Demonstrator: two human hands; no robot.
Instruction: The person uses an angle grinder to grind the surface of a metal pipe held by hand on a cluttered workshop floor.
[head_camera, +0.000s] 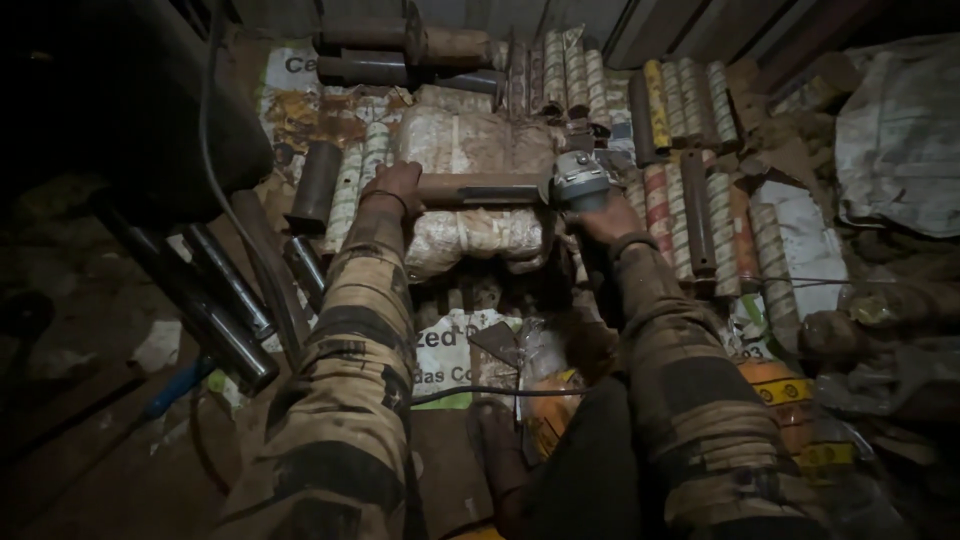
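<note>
Dim workshop floor, seen from above. Printed sacks (450, 350) cover the ground as a work mat, far to near.

Right and far: rows of short wrapped rolls (690, 215), lying side by side, some yellow, some reddish. Left: several long dark steel tubes (215, 300) lean diagonally, with a thick black cable (215, 150) curving past them. At the far edge two heavier rusty pipes (385, 55) lie crosswise.

Centre: a pale wrapped bundle (470, 185) serves as a rest. Across it lies a rusty pipe (480, 188), set left to right.

Both arms in camouflage sleeves reach away from the camera. Left hand (392, 188) presses down on the left end of the pipe, fingers curled over it and closed together, steadying it. Right hand (600, 218) is wrapped around the body of an angle grinder (580, 180), fingers clamped on the tool; a band sits on each wrist. The grinder's head meets the right end of the pipe.

Progress, judged: pipe looks whole, no severed piece visible beside it, no sparks showing. The light is poor at the contact point, so I cannot tell whether a groove is started. Cutting or grinding seems at or near its beginning; most of it remains.
</note>
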